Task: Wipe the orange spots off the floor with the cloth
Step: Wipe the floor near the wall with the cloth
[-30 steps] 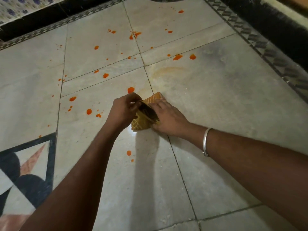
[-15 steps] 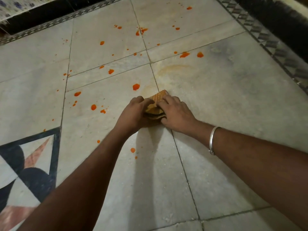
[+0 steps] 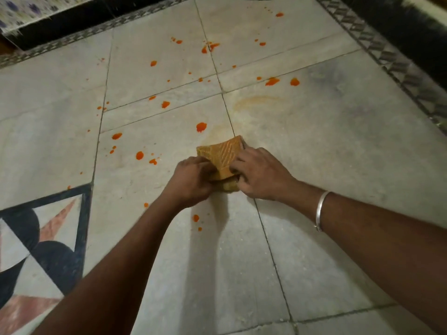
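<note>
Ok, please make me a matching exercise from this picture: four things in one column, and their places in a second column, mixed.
1. cloth
2. bangle
3. star inlay
4. two small orange spots

A. floor, between the forearms
B. left hand and right hand grip it
C. right wrist
D. lower left corner

Pairs: 1-B, 2-C, 3-D, 4-A

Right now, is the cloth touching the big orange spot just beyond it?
Apart. The head view shows a strip of bare floor between the cloth and the spot.
</note>
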`<state>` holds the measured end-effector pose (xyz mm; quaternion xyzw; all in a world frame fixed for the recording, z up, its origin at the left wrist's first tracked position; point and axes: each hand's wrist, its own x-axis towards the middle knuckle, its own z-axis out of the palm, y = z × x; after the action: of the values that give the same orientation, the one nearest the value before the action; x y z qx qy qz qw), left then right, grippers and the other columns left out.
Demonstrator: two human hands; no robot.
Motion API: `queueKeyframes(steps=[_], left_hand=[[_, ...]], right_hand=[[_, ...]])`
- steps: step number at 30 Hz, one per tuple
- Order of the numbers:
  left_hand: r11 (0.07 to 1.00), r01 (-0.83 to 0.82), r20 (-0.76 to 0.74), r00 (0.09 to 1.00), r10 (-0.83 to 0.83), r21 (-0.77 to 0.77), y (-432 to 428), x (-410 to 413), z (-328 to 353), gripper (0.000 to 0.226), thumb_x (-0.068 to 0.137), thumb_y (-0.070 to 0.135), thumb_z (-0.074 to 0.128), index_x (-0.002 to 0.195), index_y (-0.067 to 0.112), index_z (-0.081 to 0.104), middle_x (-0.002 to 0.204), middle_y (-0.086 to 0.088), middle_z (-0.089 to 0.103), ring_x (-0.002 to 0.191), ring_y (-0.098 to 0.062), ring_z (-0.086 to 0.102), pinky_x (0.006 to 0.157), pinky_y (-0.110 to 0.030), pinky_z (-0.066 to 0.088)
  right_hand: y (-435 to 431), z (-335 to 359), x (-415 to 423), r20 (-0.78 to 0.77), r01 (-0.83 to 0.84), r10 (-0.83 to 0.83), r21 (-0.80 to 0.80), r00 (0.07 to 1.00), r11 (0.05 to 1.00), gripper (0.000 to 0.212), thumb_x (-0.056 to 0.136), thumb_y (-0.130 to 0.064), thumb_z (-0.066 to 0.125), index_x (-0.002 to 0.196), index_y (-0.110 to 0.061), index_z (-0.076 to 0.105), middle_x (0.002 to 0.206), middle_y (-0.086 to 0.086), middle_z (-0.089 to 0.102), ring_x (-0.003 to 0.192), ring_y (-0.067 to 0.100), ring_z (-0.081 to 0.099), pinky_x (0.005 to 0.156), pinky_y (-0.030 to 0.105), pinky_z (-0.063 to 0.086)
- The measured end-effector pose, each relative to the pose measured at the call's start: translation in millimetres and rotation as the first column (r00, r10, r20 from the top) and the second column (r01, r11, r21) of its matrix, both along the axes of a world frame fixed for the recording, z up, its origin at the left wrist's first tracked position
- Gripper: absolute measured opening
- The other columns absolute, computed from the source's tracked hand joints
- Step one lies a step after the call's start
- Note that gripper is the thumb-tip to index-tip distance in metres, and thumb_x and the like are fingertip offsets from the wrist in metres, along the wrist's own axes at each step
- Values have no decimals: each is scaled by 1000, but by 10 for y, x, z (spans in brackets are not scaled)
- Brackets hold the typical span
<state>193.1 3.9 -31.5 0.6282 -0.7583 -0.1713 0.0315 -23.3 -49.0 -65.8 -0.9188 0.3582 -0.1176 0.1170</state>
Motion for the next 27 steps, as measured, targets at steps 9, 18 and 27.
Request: queueKeyframes(steps=[9,18,27], left_hand=[[992,-103,118,987,111,-75,-348,-450,-615,65,106,57,10,166,34,-3,175,0,-3,161,-20,-7,128,-52,0],[987,-136,143,979,148,-88,48,-801,-675,70,104,66,5,163,36,-14,171,4,-17,159,-20,-18,127,-50,-11],[918,-397,127,910,395,-6,285,-625,-652,76,103,69,11,163,32,-17,171,0,-20,158,-24,-20,125,-53,-16]], right_hand=[[125,-456,-175,-185,380,-349,173,919,909,68,108,-46,21,164,-15,0,172,7,-7,159,23,-10,127,42,-7],[261,-551,-310,-165,356,-342,66,925,932,73,98,-42,6,163,-11,16,171,9,11,159,23,7,129,45,6],[322,-587,-264,-142,377,-364,73,920,923,77,97,-50,5,164,-12,11,172,7,6,159,23,3,127,45,-4]])
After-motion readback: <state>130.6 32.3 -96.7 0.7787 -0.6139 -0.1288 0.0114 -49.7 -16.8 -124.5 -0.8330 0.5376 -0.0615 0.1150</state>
